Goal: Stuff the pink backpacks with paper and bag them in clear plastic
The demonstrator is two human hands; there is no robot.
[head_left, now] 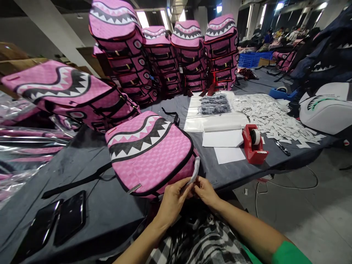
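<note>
A pink checked backpack (154,154) with a printed shark-mouth pattern lies on the dark-covered table in front of me. A narrow whitish tag (196,167) stands up at its near right edge. My left hand (176,196) pinches the tag's lower end between thumb and fingers. Close beside it, my right hand (205,191) is closed, fingertips meeting near the base of the tag. Whatever those fingertips grip is hidden. A black strap (79,181) trails from the backpack to the left.
Stacked pink backpacks (189,55) stand at the back, with another backpack (63,88) leaning at left. To the right are a red tape dispenser (254,146), white paper (222,138), a pile of white tags (269,113) and a cutter (282,148). Two black phones (70,217) lie at lower left.
</note>
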